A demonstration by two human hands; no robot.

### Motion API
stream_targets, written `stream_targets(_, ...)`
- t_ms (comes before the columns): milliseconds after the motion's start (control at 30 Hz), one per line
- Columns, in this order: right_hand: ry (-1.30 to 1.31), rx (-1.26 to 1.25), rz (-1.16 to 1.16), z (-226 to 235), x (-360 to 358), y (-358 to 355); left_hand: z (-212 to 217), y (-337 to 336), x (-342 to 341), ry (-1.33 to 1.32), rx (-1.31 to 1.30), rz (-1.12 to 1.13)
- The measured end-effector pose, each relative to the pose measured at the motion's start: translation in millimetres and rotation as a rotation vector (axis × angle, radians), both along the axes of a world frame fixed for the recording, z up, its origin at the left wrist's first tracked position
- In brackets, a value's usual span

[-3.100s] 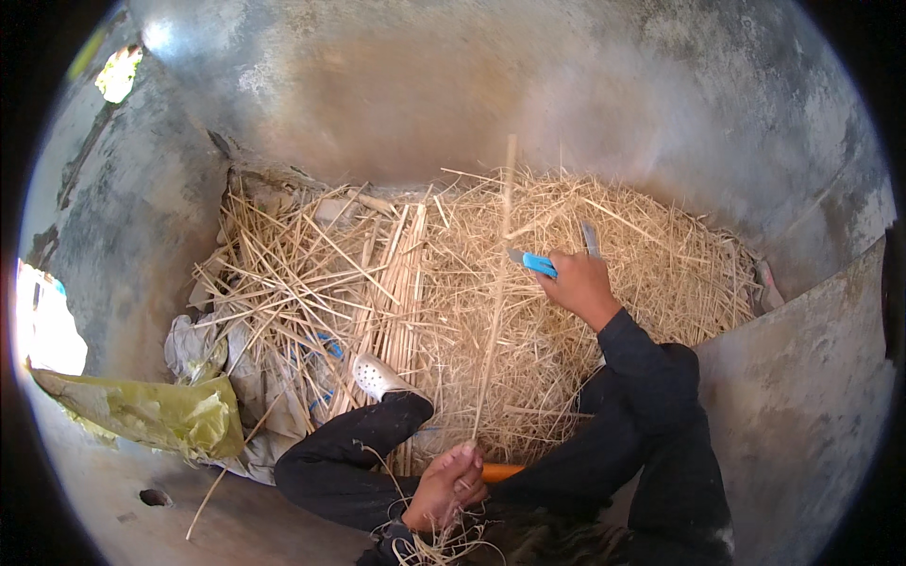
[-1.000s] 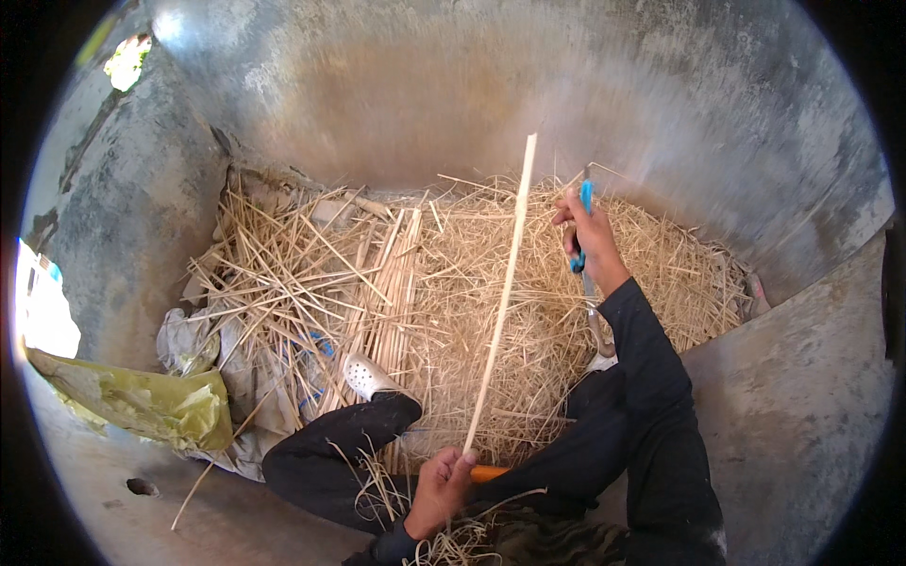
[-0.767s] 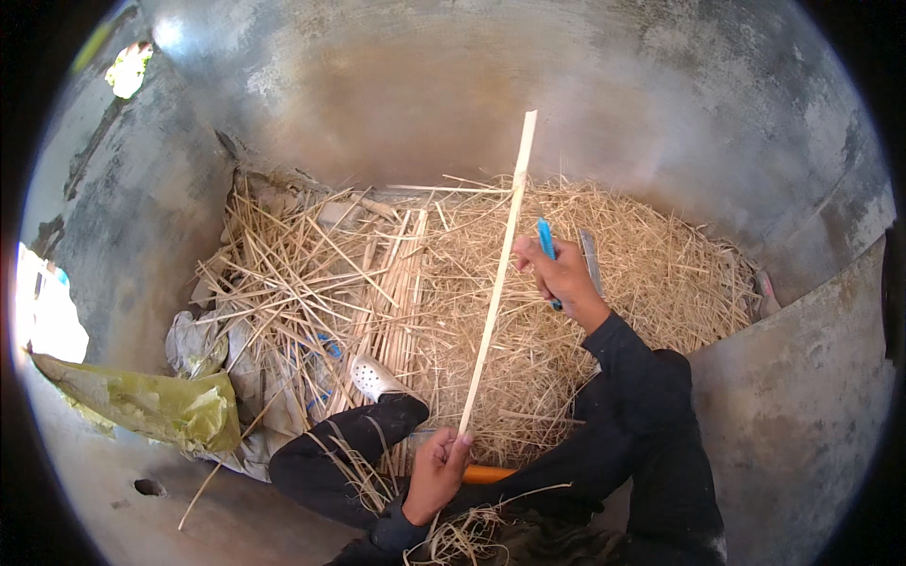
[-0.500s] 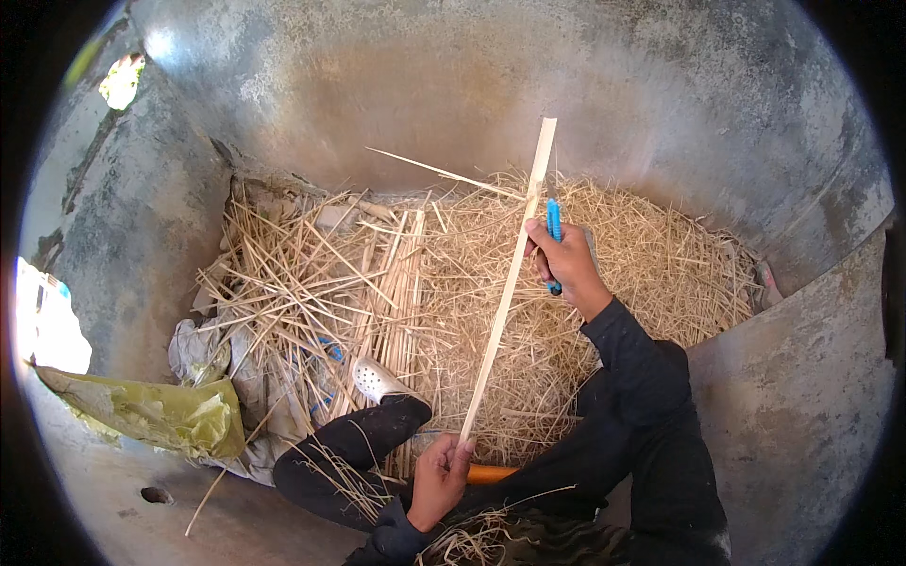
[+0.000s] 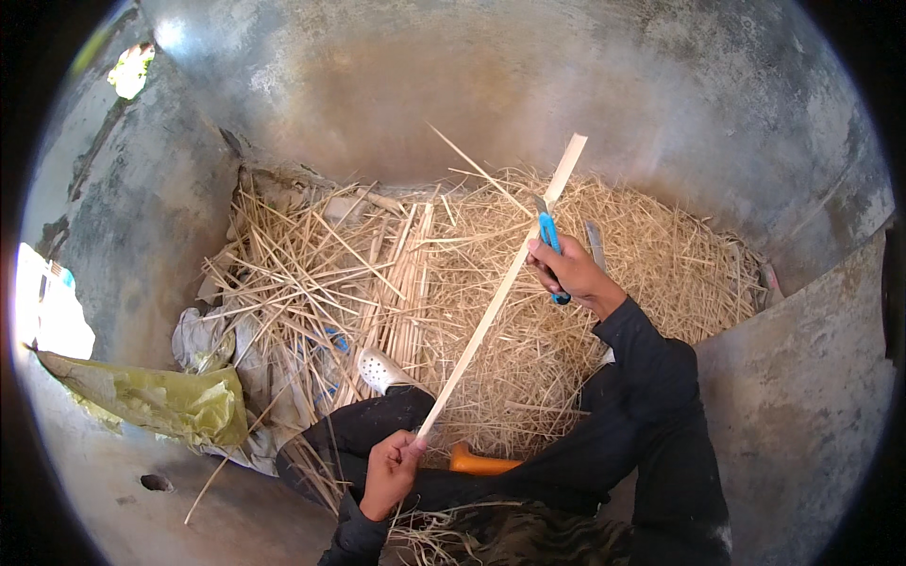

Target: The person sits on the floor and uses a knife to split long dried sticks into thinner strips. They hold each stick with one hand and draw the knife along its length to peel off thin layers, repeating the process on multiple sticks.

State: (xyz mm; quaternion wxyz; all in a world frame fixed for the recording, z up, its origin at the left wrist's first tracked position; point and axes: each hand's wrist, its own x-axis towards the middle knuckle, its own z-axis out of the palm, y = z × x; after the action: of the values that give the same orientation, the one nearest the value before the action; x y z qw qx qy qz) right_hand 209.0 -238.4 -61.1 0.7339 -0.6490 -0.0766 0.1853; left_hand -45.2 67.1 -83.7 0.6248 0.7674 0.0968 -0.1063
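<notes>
A long pale strip (image 5: 477,335), apparently split bamboo, slants from my lap up toward the far wall. My left hand (image 5: 390,472) pinches its near end. Farther up, my right hand (image 5: 578,274) is closed around a blue box cutter (image 5: 549,232), its thumb near the strip. The cutter's blade lies against the strip's right-hand part, below the far tip. A thin sliver (image 5: 483,173) sticks out to the left from near the blade; whether it is still joined cannot be made out. Behind the right hand shows a flat grey piece (image 5: 595,243).
Curled shavings (image 5: 670,274) cover the floor ahead and right. Left of them lie narrow strips (image 5: 404,292) and a tangled stick heap (image 5: 293,255). Near my legs are a white clog (image 5: 379,370) and an orange handle (image 5: 483,461). A yellow-green sack (image 5: 179,401) hangs left. Concrete walls (image 5: 425,94) surround me.
My left hand has moved left and slightly nearer, tilting the strip more. The right hand has shifted a little right and nearer, with the cutter now leaning left across the strip. The sliver points up more steeply.
</notes>
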Motion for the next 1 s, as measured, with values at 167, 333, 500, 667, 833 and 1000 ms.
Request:
stream_targets(167, -0.177, -0.131, 0.209, 17, -16, -4, -3, 23, -5, 0.027, -0.014, -0.02)
stream_targets(333, -0.135, -0.019, 0.214, 12, -37, -14, 17, 51, -11, 0.222, -0.194, -0.067)
stream_targets(500, -0.105, -0.027, 0.244, -5, -38, -9, 17, 70, -4, 0.242, -0.219, -0.056)
stream_targets(667, -0.143, -0.079, 0.295, -9, -45, -9, 23, 95, 9, 0.258, -0.08, -0.123)
stream_targets(833, -0.141, -0.172, 0.18, -21, -50, -5, 24, 114, 22, 0.234, 0.026, -0.143)
stream_targets(1000, -0.153, -0.431, 0.075, -10, -56, 1, 40, 113, 35, 0.121, 0.151, -0.219)
